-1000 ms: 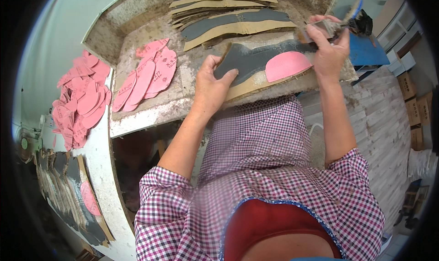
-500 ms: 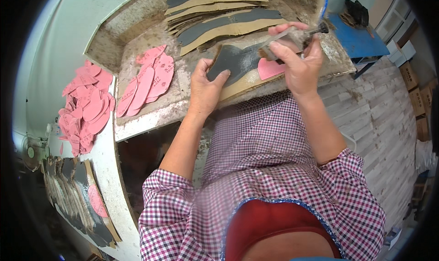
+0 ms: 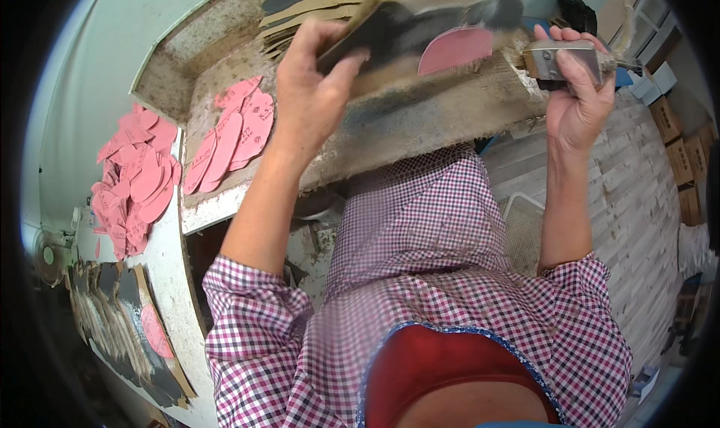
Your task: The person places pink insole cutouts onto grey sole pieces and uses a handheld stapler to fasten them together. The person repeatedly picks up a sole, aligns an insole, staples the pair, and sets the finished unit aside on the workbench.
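My left hand [image 3: 311, 91] is closed on the left end of a dark grey and tan sheet panel [image 3: 397, 34], lifted above the worktable and blurred by motion. A pink half-oval patch [image 3: 459, 51] lies against the panel's lower edge. To the right, my right hand [image 3: 579, 102] grips a boxy metal hand tool [image 3: 559, 62] with a dark fitting at its right end, held apart from the panel. More grey and tan panels [image 3: 307, 12] are stacked at the back, partly hidden behind the raised one.
Pink cut pieces [image 3: 238, 128] lie on the dusty worktable [image 3: 442, 117], with a larger heap [image 3: 135, 184] further left. Several panels [image 3: 127, 330] are fanned out at the lower left. Cardboard boxes [image 3: 679, 158] stand on the floor at right.
My left hand has raised the panel with its pink patch off the worktable. My right hand has moved right with the metal tool, away from the panel.
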Motion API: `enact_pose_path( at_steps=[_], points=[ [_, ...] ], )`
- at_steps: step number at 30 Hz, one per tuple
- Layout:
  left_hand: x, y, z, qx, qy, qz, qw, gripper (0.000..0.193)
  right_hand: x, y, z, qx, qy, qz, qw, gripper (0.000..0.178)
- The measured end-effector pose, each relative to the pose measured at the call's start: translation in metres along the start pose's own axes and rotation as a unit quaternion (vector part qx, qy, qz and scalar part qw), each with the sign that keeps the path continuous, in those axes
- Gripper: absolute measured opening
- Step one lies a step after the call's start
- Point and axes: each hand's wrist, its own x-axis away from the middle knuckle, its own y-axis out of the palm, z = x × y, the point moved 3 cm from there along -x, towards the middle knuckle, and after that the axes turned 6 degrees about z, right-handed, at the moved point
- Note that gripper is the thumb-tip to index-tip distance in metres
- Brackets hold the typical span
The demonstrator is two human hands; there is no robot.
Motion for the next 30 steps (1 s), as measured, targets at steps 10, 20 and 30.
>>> enact_pose_path(
  at_steps=[10,20,30],
  points=[
    [0.065,0.009,-0.007,-0.274,0.299,-0.219,0.887,0.027,0.034,0.015,-0.004,0.002,0.121,-0.069,0.99,0.044],
    [0.078,0.003,-0.017,-0.265,0.279,-0.193,0.903,0.024,0.052,0.015,0.033,0.146,0.104,-0.07,0.981,0.041],
    [0.079,0.004,-0.021,-0.249,0.288,-0.175,0.908,0.031,0.006,-0.052,0.031,0.271,0.01,0.017,0.962,0.04]
  ],
)
